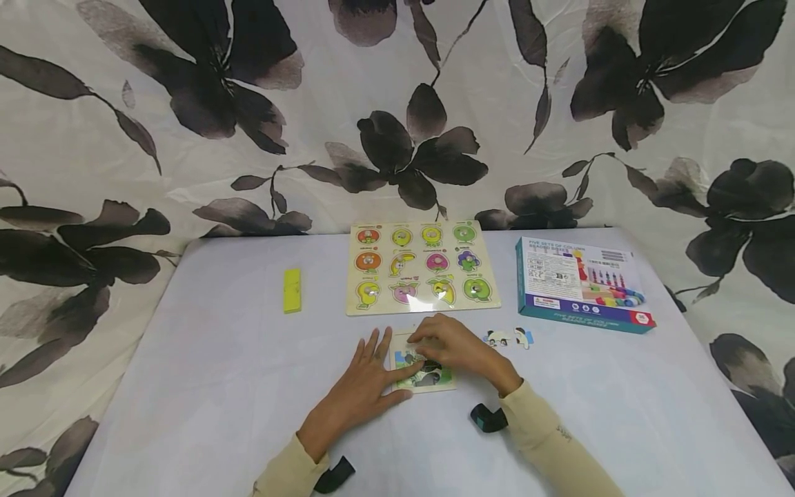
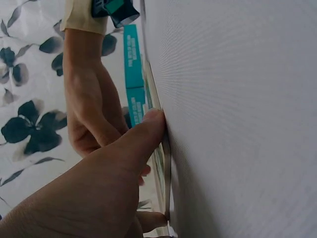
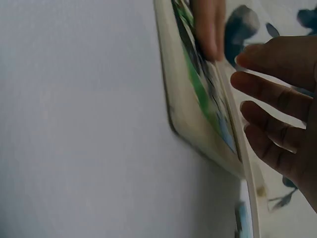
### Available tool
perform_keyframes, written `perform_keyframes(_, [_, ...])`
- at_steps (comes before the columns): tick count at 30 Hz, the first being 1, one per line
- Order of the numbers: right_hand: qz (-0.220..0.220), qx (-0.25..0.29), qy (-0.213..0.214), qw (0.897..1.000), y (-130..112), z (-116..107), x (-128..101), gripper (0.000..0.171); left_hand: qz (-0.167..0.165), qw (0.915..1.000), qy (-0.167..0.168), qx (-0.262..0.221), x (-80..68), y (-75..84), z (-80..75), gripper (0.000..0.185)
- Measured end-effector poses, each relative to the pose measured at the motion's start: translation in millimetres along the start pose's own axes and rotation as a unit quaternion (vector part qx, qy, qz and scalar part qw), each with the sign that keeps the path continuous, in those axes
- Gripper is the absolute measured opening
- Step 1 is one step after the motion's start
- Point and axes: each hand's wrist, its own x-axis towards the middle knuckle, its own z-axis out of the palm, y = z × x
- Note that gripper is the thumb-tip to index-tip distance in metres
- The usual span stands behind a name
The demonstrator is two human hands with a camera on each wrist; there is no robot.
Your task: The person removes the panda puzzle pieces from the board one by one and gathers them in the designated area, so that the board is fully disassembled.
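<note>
a white table [image 1: 217,386] filled the lower half of the frame, with a flowered cloth [image 1: 186,103] hanging behind it. at centre lay a fruit puzzle board [image 1: 422,266], and to its right a teal box [image 1: 580,283]. below centre, the left hand [image 1: 363,386] lay flat with straight fingers, thumb pressing the edge of a small puzzle tray [image 1: 435,383]. the right hand [image 1: 456,345] rested on the tray, fingers bent over a dark piece [image 1: 430,364]. two loose pieces [image 1: 509,337] lay just right of it, and a yellow block [image 1: 292,290] sat at left.
</note>
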Motion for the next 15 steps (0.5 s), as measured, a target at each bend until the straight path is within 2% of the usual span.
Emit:
perform_keyframes(3, [-0.01,-0.013,-0.012,1.0,-4,6,5,0.019,0.003,1.0,-0.001,0.001,0.4,-0.8,0.7,0.049])
perform_keyframes(15, [-0.033,-0.033,-0.007,0.999,-4,15,10,0.016,0.008,1.0,0.002,-0.002,1.1,-2.7,1.9,0.049])
